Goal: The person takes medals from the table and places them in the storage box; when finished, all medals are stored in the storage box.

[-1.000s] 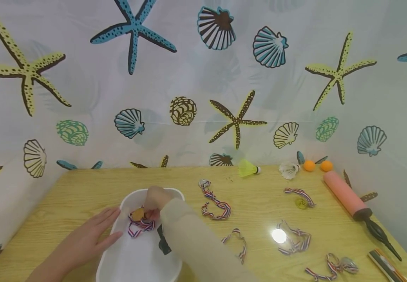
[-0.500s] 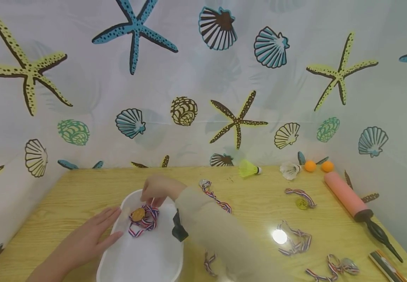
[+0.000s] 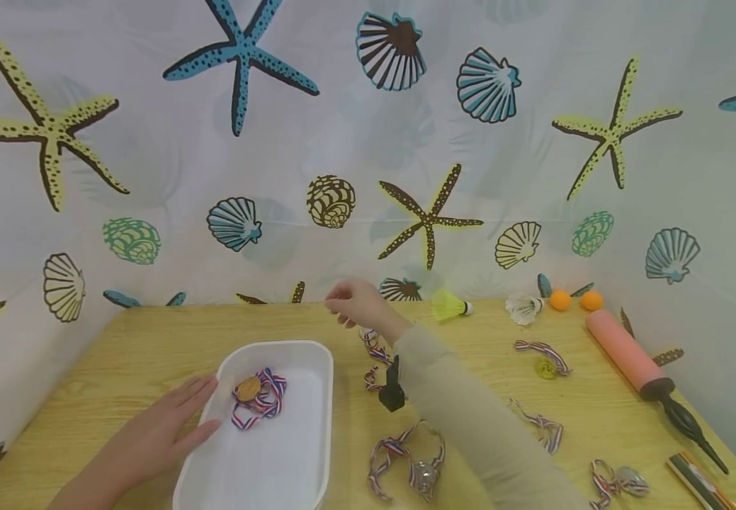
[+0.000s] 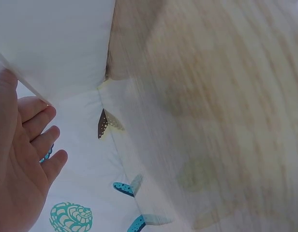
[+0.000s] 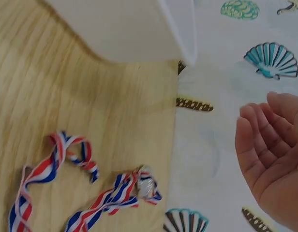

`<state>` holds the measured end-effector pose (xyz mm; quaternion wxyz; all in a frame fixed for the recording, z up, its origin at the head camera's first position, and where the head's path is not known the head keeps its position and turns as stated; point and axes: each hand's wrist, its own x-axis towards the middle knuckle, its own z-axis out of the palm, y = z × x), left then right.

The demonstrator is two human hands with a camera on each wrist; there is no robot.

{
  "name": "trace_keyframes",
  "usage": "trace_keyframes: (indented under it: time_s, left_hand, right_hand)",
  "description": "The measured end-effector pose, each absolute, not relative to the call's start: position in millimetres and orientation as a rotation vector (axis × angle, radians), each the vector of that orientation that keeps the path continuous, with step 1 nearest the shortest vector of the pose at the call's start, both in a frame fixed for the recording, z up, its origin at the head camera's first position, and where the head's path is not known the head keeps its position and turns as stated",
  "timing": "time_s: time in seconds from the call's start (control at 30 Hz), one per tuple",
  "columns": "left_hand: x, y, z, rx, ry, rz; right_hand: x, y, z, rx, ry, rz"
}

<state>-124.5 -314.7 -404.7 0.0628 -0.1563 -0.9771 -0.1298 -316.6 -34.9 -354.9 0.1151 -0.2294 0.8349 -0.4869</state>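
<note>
A bronze-coloured medal (image 3: 248, 389) with a red, white and blue ribbon (image 3: 273, 400) lies at the far end inside the white basin (image 3: 265, 464). My left hand (image 3: 157, 432) touches the basin's left rim with fairly straight fingers; in the left wrist view its fingers (image 4: 45, 140) are beside the white wall. My right hand (image 3: 363, 306) is in the air beyond the basin's far right corner, fingers loosely bent, holding nothing. Below it on the table is a silver medal (image 5: 146, 187) with a striped ribbon, partly covered by the arm in the head view.
Another silver medal (image 3: 423, 476) lies right of the basin, and a gold one (image 3: 545, 367) farther right. A yellow shuttlecock (image 3: 447, 305), a white shuttlecock (image 3: 523, 308), orange balls (image 3: 559, 300) and a pink pump (image 3: 625, 354) line the back right. A patterned curtain (image 3: 342, 142) stands behind.
My right hand has let go of the ribbon in the basin, risen out and moved right. The medal and ribbon stay inside. My left hand has kept its place at the rim.
</note>
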Motion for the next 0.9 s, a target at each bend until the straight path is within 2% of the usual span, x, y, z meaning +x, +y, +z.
trace_keyframes:
  time_s: [0.13,0.37,0.53,0.9]
  left_hand:
    - [-124,-314,-403,-0.464,-2.963,-0.389]
    - [-124,-314,-402,-0.451,-2.981,-0.387]
    - [-124,-315,-405,-0.468,-2.955,-0.393]
    - [-123,-315,-405,-0.462,-2.95,-0.393]
  right_hand:
    - [-327,-15,-374,-0.546,2.555,-1.502]
    - [-334,4,-401,-0.414,2.782,-1.368]
    - [-337,10,-414,-0.302,2.791,-1.388]
    - [-327,5,-427,-0.258,2.898,-1.157]
